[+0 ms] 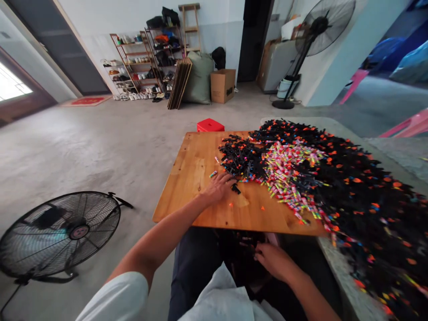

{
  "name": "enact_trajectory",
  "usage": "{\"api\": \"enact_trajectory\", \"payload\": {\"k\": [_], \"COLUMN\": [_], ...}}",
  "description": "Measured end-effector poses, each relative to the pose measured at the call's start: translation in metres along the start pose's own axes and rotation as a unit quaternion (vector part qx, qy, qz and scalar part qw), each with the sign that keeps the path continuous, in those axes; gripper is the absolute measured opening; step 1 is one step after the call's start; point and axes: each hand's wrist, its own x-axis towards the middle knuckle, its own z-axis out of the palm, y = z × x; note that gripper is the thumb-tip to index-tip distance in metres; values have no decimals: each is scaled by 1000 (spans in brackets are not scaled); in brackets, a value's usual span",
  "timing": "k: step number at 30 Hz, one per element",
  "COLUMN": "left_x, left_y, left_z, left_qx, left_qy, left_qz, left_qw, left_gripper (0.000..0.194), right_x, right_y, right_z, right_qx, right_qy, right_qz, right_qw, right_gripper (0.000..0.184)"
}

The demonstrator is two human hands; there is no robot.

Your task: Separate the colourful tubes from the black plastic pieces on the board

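Note:
My left hand (pixel 219 187) rests on the wooden board with its fingers stretched out, at the near edge of a small pile of black toy guns (pixel 239 156) with orange and blue bits. A loose black piece (pixel 236 189) lies just beside its fingertips, and a small colourful tube (pixel 213 174) lies above the knuckles. Below the board's front edge, my right hand (pixel 272 259) hangs over my lap, fingers curled together. Whatever they hold is too dark to make out. Under it, in shadow, are dark pieces (pixel 245 240).
Many candy-like tubes (pixel 290 174) are heaped on the wooden board (pixel 187 178). A large mound of black toy guns (pixel 377 209) spreads along the right side. One floor fan (pixel 67 236) stands at left, a red stool (pixel 210 125) behind the board, and shoe racks (pixel 137 67) by the wall.

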Motion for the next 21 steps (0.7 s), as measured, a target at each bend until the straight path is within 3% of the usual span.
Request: {"api": "enact_trajectory", "payload": {"k": [3, 6, 9, 12, 14, 17, 21], "left_x": [17, 20, 13, -1, -14, -37, -61], "left_y": [-6, -11, -12, -8, -3, 7, 14], "left_z": [19, 18, 3, -11, -18, -26, -36], "left_qx": [90, 57, -67, -185, -259, -386, -464], "left_qy": [-39, -41, 22, 141, 184, 151, 121], "left_qz": [24, 3, -47, -148, -209, -222, -212], "left_qw": [995, 998, 996, 961, 925, 882, 852], "left_gripper": [32, 24, 12, 9, 17, 31, 51], "right_x": [-2, -3, 21, 71, 109, 152, 171], "right_y": [-28, -49, -62, -76, -89, -110, -118], "right_z": [-22, -55, -87, -108, -113, -109, -93], "right_qx": [25, 75, 98, 36, -17, -77, -116], "right_qy": [-12, -10, 51, 202, 251, 256, 254], "right_qz": [-30, -90, -114, -84, -73, -59, -87], "right_qw": [999, 993, 987, 975, 965, 962, 956], "right_gripper": [26, 24, 27, 28, 26, 25, 29]}}
